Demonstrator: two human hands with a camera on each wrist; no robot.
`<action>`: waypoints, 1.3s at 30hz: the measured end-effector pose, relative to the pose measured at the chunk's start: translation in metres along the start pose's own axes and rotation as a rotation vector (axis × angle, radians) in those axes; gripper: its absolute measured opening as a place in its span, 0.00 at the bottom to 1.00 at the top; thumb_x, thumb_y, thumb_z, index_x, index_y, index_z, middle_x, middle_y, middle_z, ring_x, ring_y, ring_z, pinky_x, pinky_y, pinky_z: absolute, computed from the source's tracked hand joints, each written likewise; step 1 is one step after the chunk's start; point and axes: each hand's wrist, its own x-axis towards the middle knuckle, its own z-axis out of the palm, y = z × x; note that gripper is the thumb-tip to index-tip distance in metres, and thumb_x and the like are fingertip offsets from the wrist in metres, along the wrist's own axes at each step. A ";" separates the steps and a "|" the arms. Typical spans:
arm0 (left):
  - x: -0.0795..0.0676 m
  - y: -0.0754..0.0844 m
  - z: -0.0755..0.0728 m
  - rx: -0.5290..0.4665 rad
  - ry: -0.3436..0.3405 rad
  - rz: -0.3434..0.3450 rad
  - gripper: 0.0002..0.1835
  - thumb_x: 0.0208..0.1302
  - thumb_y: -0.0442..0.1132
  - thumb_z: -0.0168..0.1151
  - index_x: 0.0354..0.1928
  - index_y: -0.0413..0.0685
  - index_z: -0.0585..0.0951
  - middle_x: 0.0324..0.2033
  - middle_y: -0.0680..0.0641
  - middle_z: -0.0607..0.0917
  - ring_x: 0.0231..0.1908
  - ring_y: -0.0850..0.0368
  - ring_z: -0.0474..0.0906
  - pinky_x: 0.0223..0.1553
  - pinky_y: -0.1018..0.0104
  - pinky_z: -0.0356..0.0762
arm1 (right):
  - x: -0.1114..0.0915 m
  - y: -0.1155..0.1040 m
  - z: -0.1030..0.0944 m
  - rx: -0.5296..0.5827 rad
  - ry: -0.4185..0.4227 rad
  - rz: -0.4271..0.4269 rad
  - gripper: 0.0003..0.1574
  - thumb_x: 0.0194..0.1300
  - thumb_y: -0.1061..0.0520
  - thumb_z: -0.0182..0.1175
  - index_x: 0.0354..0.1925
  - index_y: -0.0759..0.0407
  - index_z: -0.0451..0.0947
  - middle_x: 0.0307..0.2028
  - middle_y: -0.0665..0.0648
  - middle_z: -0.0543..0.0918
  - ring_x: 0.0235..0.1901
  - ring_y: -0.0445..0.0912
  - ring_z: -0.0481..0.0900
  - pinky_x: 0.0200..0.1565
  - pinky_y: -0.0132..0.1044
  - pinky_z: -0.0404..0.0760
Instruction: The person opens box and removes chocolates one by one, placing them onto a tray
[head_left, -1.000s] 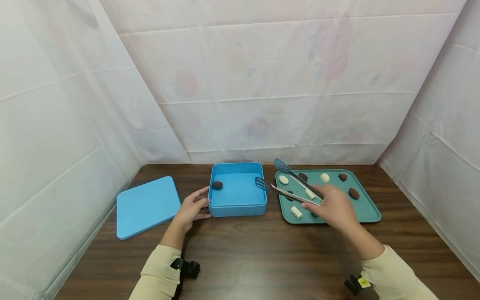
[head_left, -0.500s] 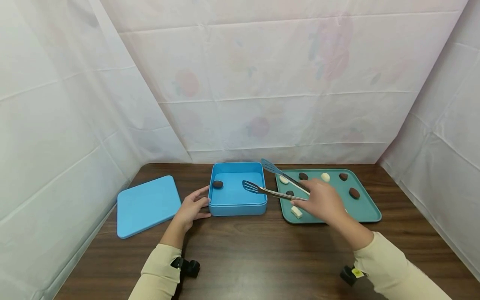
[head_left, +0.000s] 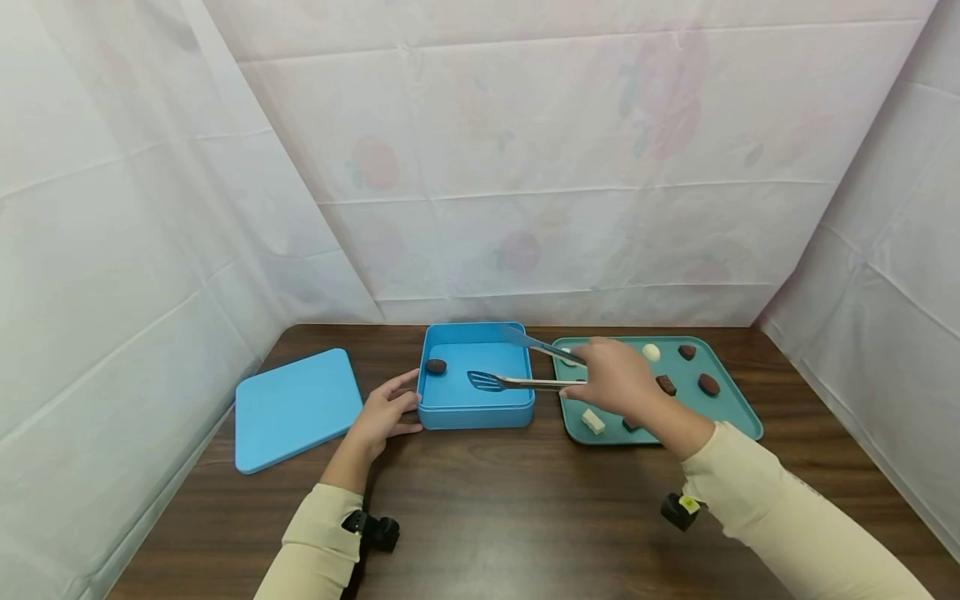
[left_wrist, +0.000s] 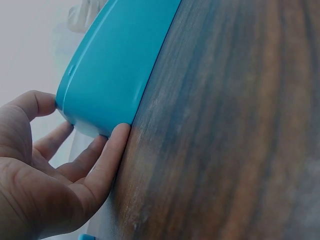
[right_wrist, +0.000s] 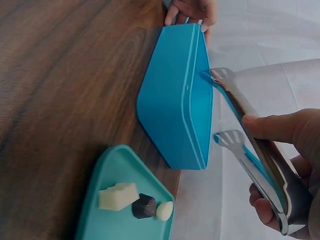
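My right hand point(head_left: 618, 379) grips metal tongs point(head_left: 536, 384), thumb on one arm and fingers on the other in the right wrist view. Their slotted heads stand spread apart over the blue box point(head_left: 476, 418), with nothing between them. Inside the box, against its left wall, sits a dark brown oval chocolate point(head_left: 436, 367). The fingertips of my left hand point(head_left: 382, 417) touch the box's left side, fingers spread; the left wrist view shows them at its corner point(left_wrist: 100, 95). Under and beside my right hand lies a green tray point(head_left: 738, 421) bearing several chocolates, partly hidden by the hand.
Left of the box a flat blue lid point(head_left: 296, 412) lies on the brown wooden table point(head_left: 487, 517). On the tray are a white bar point(head_left: 593, 421), a brown oval piece point(head_left: 708, 384) and a round white one point(head_left: 651, 352). White curtains point(head_left: 525, 167) enclose the table's back and sides.
My right hand has carried the tongs left, from above the tray to over the box. The left hand, box and lid have stayed in place.
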 end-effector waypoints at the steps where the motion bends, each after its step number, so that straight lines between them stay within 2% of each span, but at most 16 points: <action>1: 0.000 0.000 0.000 0.001 -0.002 0.001 0.27 0.73 0.36 0.52 0.72 0.53 0.65 0.64 0.35 0.69 0.57 0.40 0.75 0.44 0.51 0.84 | 0.002 -0.002 -0.001 -0.009 -0.013 -0.006 0.35 0.49 0.41 0.75 0.48 0.62 0.83 0.33 0.55 0.80 0.28 0.46 0.75 0.25 0.38 0.75; 4: 0.001 -0.002 0.000 0.003 -0.006 0.003 0.27 0.72 0.35 0.52 0.72 0.53 0.65 0.63 0.35 0.69 0.57 0.40 0.75 0.44 0.51 0.83 | 0.011 -0.007 -0.005 -0.010 -0.062 -0.015 0.34 0.49 0.41 0.75 0.47 0.62 0.83 0.29 0.54 0.78 0.26 0.46 0.73 0.24 0.38 0.73; 12: 0.002 -0.003 0.000 0.014 -0.008 0.001 0.25 0.74 0.38 0.50 0.72 0.53 0.65 0.63 0.34 0.69 0.58 0.38 0.73 0.45 0.51 0.83 | 0.036 -0.016 -0.011 0.008 -0.141 -0.009 0.41 0.50 0.40 0.75 0.56 0.63 0.80 0.42 0.58 0.85 0.32 0.47 0.80 0.32 0.42 0.81; 18: 0.002 -0.002 0.001 0.012 -0.006 -0.001 0.25 0.74 0.37 0.50 0.72 0.53 0.66 0.63 0.34 0.69 0.58 0.38 0.73 0.45 0.51 0.83 | 0.054 -0.018 -0.010 0.016 -0.189 -0.023 0.40 0.50 0.40 0.74 0.55 0.63 0.80 0.51 0.59 0.84 0.43 0.52 0.82 0.40 0.46 0.83; 20: 0.002 -0.002 0.001 0.012 -0.003 -0.002 0.25 0.74 0.38 0.50 0.72 0.53 0.66 0.63 0.34 0.69 0.58 0.38 0.73 0.45 0.51 0.83 | 0.059 -0.018 -0.010 0.034 -0.197 -0.028 0.39 0.50 0.41 0.74 0.54 0.63 0.81 0.51 0.59 0.83 0.43 0.53 0.82 0.41 0.46 0.83; 23: 0.003 -0.003 0.001 0.007 0.001 -0.003 0.26 0.73 0.37 0.51 0.72 0.53 0.66 0.64 0.34 0.69 0.58 0.38 0.74 0.45 0.51 0.83 | 0.066 -0.020 -0.012 0.067 -0.198 -0.025 0.36 0.51 0.43 0.75 0.53 0.62 0.82 0.52 0.59 0.83 0.42 0.52 0.82 0.40 0.45 0.82; 25: 0.003 -0.002 0.001 0.005 0.003 -0.002 0.26 0.73 0.36 0.51 0.72 0.53 0.66 0.64 0.35 0.69 0.57 0.39 0.74 0.44 0.51 0.84 | 0.071 -0.021 -0.012 0.077 -0.205 -0.026 0.36 0.51 0.44 0.74 0.54 0.63 0.81 0.52 0.59 0.83 0.37 0.50 0.81 0.36 0.44 0.81; 28: 0.003 -0.002 0.001 0.004 0.005 -0.001 0.27 0.73 0.36 0.51 0.72 0.53 0.66 0.63 0.35 0.69 0.57 0.40 0.75 0.44 0.52 0.84 | 0.078 -0.023 -0.010 0.058 -0.204 -0.035 0.37 0.51 0.43 0.74 0.54 0.62 0.81 0.51 0.59 0.84 0.32 0.47 0.79 0.33 0.41 0.79; 32: 0.002 -0.002 0.002 0.004 0.008 -0.005 0.27 0.72 0.36 0.52 0.72 0.53 0.66 0.63 0.35 0.69 0.57 0.40 0.75 0.44 0.51 0.84 | 0.086 -0.025 -0.003 0.022 -0.215 -0.058 0.30 0.50 0.42 0.75 0.43 0.62 0.85 0.38 0.57 0.85 0.27 0.45 0.74 0.30 0.39 0.75; 35: 0.001 -0.001 0.002 -0.004 0.003 -0.008 0.28 0.71 0.36 0.53 0.72 0.53 0.65 0.64 0.35 0.68 0.57 0.40 0.74 0.44 0.50 0.83 | 0.091 -0.029 0.000 0.016 -0.223 -0.064 0.29 0.49 0.42 0.75 0.41 0.63 0.85 0.36 0.57 0.84 0.31 0.48 0.78 0.34 0.40 0.78; 39: -0.006 0.007 0.003 -0.005 -0.012 -0.017 0.29 0.71 0.35 0.52 0.73 0.50 0.64 0.64 0.34 0.68 0.57 0.39 0.74 0.46 0.49 0.82 | 0.095 -0.033 0.003 0.043 -0.240 -0.051 0.36 0.50 0.44 0.76 0.51 0.64 0.82 0.49 0.59 0.84 0.47 0.53 0.81 0.46 0.46 0.82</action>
